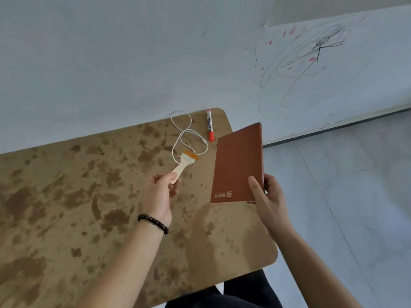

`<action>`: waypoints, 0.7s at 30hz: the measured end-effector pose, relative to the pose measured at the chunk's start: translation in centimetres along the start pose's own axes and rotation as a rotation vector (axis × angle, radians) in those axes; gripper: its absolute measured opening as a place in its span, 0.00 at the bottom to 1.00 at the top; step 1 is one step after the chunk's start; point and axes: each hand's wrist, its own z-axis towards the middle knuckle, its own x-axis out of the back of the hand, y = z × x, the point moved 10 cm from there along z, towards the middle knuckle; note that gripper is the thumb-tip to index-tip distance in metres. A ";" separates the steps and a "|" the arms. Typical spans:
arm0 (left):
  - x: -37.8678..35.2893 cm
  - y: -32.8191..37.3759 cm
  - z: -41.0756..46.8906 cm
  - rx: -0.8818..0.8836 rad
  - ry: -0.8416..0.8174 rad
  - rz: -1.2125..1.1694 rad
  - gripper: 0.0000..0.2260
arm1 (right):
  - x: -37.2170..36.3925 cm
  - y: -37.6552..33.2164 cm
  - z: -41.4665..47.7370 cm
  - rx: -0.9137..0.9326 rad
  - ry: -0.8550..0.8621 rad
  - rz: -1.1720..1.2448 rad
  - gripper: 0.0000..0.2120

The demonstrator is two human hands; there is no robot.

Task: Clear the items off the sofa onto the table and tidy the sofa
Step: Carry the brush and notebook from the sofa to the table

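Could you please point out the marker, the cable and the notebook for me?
marker (209, 122), head view, white barrel.
cable (187, 130), head view, where its loops cross.
notebook (238, 163), head view, front cover.

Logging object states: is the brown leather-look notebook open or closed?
Closed: the brown leather-look notebook shows one flat cover, no pages spread; the right hand grips its lower corner.

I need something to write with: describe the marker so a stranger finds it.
On the mottled brown table, find the far right corner. Right of the looped white cable lies a white marker pen, the only thing with a red cap.
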 end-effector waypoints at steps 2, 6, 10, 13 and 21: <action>-1.9 -0.1 2.5 0.056 0.017 -0.069 0.09 | -1.7 -0.3 5.5 -0.012 -0.070 -0.006 0.08; -4.5 -0.4 6.2 0.071 0.089 -0.167 0.08 | -5.6 -0.6 14.2 -0.028 -0.198 0.042 0.10; -7.2 -0.2 10.6 -0.048 0.162 -0.101 0.12 | -8.5 1.7 19.6 -0.065 -0.296 0.010 0.17; -8.9 -1.2 14.4 -0.138 0.241 0.284 0.12 | -9.9 4.9 22.1 -0.081 -0.365 -0.207 0.25; -11.4 -3.4 17.8 -0.252 0.234 0.768 0.13 | -11.0 7.1 23.0 -0.092 -0.432 -0.417 0.31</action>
